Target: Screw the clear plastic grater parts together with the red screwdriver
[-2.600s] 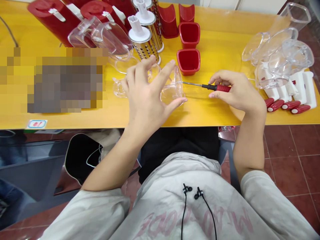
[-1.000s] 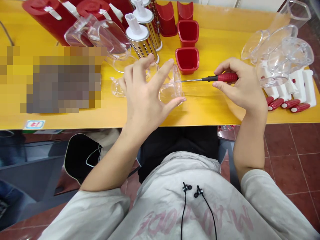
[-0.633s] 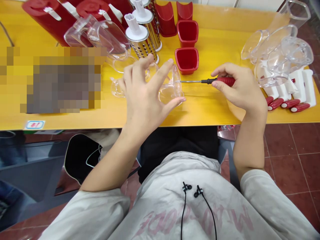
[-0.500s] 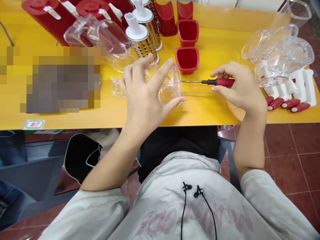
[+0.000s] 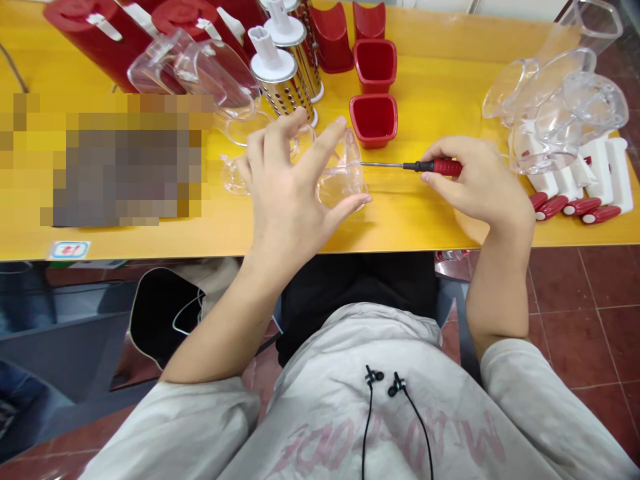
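Observation:
My left hand [image 5: 290,180] is wrapped round a clear plastic part [image 5: 345,177] with a flared round rim, which lies on its side on the table. Its rim faces right; much of its body is hidden under my palm and fingers. My right hand [image 5: 475,177] grips the red and black handle of a screwdriver [image 5: 417,165] between thumb and fingers. The thin metal shaft lies level, pointing left, and its end reaches into the open rim of the clear part. Where the tip touches inside cannot be made out.
Red square cups [image 5: 374,120] stand behind my hands. Perforated metal drums [image 5: 280,83] with white tops and red housings [image 5: 90,40] are at the back left. Clear plastic parts [image 5: 565,113] and white pieces with red ends [image 5: 603,177] lie at right. The table's front edge runs before me.
My right hand's grip on the screwdriver has shifted: the fingers have turned about the handle and less of its red end shows. My left hand and the clear part stay put.

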